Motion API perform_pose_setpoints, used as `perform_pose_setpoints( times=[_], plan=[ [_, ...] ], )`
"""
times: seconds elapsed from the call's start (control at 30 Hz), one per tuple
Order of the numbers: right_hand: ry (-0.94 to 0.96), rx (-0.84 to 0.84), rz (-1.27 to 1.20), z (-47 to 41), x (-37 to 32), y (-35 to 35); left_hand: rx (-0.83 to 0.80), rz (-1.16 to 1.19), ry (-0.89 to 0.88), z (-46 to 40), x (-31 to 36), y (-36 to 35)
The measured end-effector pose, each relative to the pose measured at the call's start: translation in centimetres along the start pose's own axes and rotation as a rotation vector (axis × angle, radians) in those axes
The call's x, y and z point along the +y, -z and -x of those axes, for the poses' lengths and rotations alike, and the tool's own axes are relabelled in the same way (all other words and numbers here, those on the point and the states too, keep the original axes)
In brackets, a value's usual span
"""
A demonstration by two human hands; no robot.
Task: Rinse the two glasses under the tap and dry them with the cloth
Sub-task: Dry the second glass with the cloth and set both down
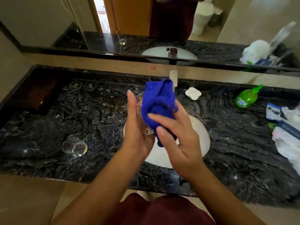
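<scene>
**Drying Stage: Glass Held Over Basin**

Dark veined marble is forming the counter (pixel 84 111), which is running beneath a wall mirror (pixel 48 21) and carrying a white oval basin (pixel 201 137) at its centre. A chrome tap (pixel 173 75) is standing at the rear edge of the basin.

The left hand (pixel 136 127) is cradling a clear glass (pixel 141 109) above the basin, with the fingers extended along its far side and the palm supporting it; this grip is grasping the glass. The right hand (pixel 177 140) is pressing a blue cloth (pixel 158 108) against the glass, with thumb and fingers pinching the fabric; this grip is clenched on the cloth. The cloth is covering most of the glass, leaving only its left wall and base visible.

A second glass (pixel 75 146) is standing upright on the counter, left of the basin and well apart from both hands.

A white soap dish (pixel 193 93) is sitting just right of the tap. A green soap bottle (pixel 246 99) is lying tilted further right, near a pile of plastic packaging (pixel 287 127) at the counter's right end.
</scene>
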State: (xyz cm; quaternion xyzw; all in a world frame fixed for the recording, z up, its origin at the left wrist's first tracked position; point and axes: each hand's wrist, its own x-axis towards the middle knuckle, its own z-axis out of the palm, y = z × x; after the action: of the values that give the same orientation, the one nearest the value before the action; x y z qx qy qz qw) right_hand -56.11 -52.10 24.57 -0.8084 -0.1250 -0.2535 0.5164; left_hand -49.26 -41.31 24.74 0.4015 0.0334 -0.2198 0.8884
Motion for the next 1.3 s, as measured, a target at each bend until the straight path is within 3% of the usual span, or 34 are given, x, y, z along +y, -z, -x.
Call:
perform_pose_setpoints(
  times=[0.13, 0.37, 0.5, 0.57, 0.83, 1.0, 1.1, 1.2, 1.3],
  plan=[
    [0.082, -0.074, 0.176, -0.5, -0.2, 0.2, 0.009, 0.037, -0.018, 0.3, -0.5, -1.0],
    [-0.063, -0.068, 0.231, -2.8, -1.2, 0.4, 0.051, 0.0, -0.14, 0.8, -0.7, -1.6],
    [-0.317, -0.032, -0.216, -4.2, -0.7, 1.6, -0.016, -0.066, -0.202, 1.4, -0.1, -2.2],
    [-0.355, 0.031, -0.335, -4.2, -0.3, 1.9, -0.008, -0.098, -0.202, 1.7, 0.0, -2.6],
    [-0.156, 0.164, -0.033, 0.3, -1.5, -0.5, 0.084, -0.163, -0.167, 1.8, 0.4, -3.0],
    [0.025, 0.11, 0.188, 1.6, -2.1, -0.5, 0.147, -0.157, -0.127, 1.3, 0.6, -2.9],
    [0.068, 0.164, 0.336, 0.4, -1.7, 0.6, 0.144, -0.215, -0.056, 0.9, 0.6, -2.8],
    [0.087, 0.218, 0.358, -1.5, -1.1, 1.8, 0.018, -0.243, 0.056, 1.1, -0.2, -2.5],
    [0.013, 0.122, 0.181, -2.5, -0.9, 2.4, -0.026, -0.244, 0.083, 1.0, -0.3, -2.1]
  ],
)
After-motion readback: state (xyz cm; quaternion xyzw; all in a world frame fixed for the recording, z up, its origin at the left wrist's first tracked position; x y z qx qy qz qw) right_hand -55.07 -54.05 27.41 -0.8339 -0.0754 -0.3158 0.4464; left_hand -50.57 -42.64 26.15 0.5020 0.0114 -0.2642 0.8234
